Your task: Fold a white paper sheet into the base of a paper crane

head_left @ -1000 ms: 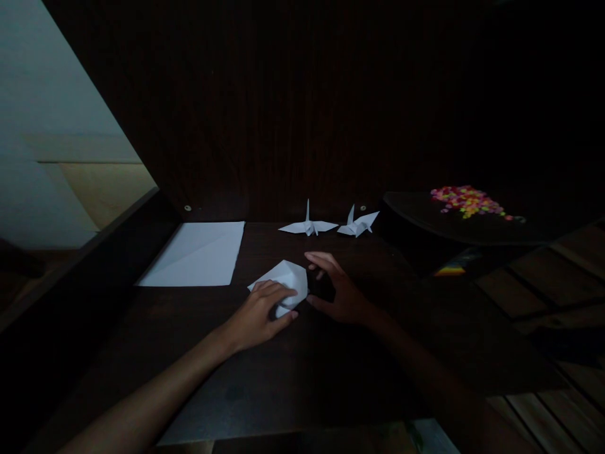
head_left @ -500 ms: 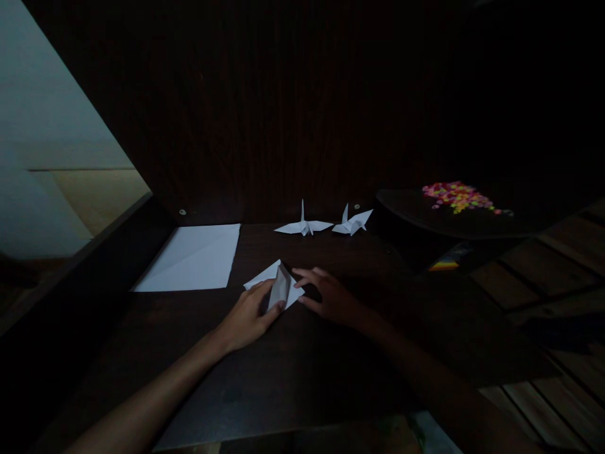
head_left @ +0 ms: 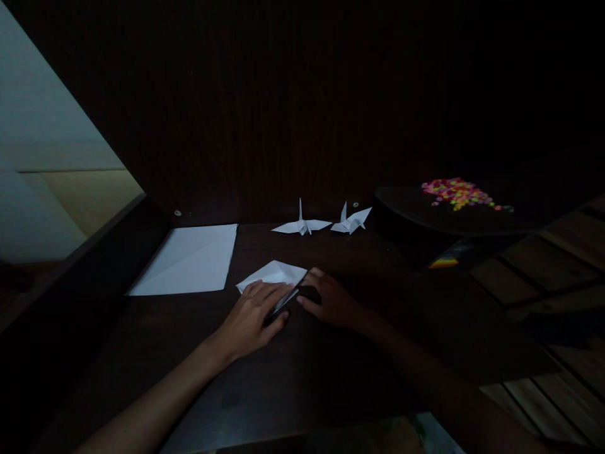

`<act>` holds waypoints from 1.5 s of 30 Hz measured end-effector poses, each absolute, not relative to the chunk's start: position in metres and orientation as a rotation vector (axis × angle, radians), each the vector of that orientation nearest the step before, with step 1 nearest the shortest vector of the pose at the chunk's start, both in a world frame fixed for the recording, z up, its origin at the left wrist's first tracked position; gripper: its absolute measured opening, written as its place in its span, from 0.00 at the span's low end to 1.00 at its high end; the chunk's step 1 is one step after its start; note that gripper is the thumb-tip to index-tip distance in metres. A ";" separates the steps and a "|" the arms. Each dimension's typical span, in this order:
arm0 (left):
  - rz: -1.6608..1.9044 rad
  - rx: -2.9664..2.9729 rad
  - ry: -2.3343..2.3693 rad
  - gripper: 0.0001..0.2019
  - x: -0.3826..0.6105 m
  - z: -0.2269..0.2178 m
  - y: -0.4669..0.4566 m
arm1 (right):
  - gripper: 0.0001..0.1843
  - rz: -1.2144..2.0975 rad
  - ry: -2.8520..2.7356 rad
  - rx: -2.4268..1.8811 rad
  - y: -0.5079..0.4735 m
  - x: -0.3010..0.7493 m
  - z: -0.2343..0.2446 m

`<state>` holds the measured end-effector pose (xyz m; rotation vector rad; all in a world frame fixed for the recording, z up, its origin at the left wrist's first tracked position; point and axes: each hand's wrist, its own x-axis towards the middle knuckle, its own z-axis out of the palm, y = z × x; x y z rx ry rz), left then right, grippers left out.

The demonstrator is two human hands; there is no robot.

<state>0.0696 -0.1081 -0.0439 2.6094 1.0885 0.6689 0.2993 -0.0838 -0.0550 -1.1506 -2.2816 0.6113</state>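
Observation:
A folded piece of white paper (head_left: 276, 271) lies on the dark wooden surface in front of me, its long upper part spread toward the back. My left hand (head_left: 258, 312) rests flat over its lower left part, fingers stretched and thumb apart. A narrow strip of the paper shows beneath those fingers; the rest of that side is hidden. At the paper's right corner is my right hand (head_left: 326, 296), its bent fingertips touching the corner and its thumb apart below. Behind stand two white paper cranes, one in the middle (head_left: 301, 226) and one to the right (head_left: 350, 222).
Flat white paper sheets (head_left: 189, 261) lie to the left beside a dark side board (head_left: 70, 265). On a raised dark shelf (head_left: 401, 202) at the right is a pile of small colourful pieces (head_left: 458, 192). A dark wooden panel (head_left: 259, 113) rises at the back.
A raised flap of the folded paper has gone down, and the paper looks wider. My left fingers have moved across it, and the right fingers have come to its right corner.

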 end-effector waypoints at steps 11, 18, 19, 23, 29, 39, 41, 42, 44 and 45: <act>0.608 2.601 1.119 0.15 0.073 -0.037 -0.100 | 0.16 0.446 -2.163 -0.890 -0.086 0.302 -0.042; 0.610 2.625 1.138 0.14 0.073 -0.040 -0.101 | 0.03 0.370 -2.202 -0.946 -0.079 0.307 -0.039; 0.612 2.626 1.142 0.15 0.073 -0.040 -0.102 | 0.03 0.388 -2.208 -0.955 -0.079 0.309 -0.038; 0.596 2.623 1.169 0.15 0.074 -0.038 -0.103 | 0.06 0.500 -2.234 -0.979 -0.077 0.313 -0.033; 0.535 2.675 1.199 0.15 0.076 -0.035 -0.107 | 0.08 0.540 -2.261 -0.995 -0.074 0.318 -0.030; 0.498 2.885 1.166 0.13 0.086 -0.033 -0.109 | 0.15 0.417 -2.374 -1.006 -0.073 0.311 -0.034; 0.478 2.908 1.179 0.12 0.087 -0.033 -0.110 | 0.17 0.415 -2.399 -1.023 -0.073 0.311 -0.034; 0.471 2.917 1.188 0.12 0.088 -0.033 -0.110 | 0.18 0.419 -2.409 -1.031 -0.073 0.311 -0.033; 0.464 2.929 1.202 0.12 0.088 -0.033 -0.111 | 0.19 0.430 -2.425 -1.054 -0.073 0.312 -0.032; 0.466 2.933 1.208 0.11 0.088 -0.033 -0.111 | 0.20 0.433 -2.430 -1.068 -0.074 0.311 -0.031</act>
